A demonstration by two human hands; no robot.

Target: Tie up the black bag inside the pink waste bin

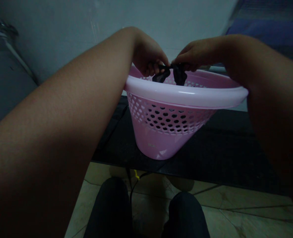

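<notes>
A pink plastic basket point(158, 142) with a band of holes stands on a dark surface in front of me. Over its open top, my left hand point(151, 54) and my right hand point(192, 54) meet closely, both closed on a black plastic bag point(179, 75). The bag is gathered and twisted between my fingertips, with a loose flap hanging below each hand. Dark material shows through the front holes, but the basket's rim hides most of the inside. My forearms reach around the basket's two sides, close to its rim.
The basket rests on a black bench-like top point(225, 148) whose front edge lies just before my knees. A pale wall point(62, 26) rises behind. A metal tap or fitting point(6, 29) is at the upper left, purple fabric point(267, 36) at the upper right. Tiled floor point(235, 201) lies below.
</notes>
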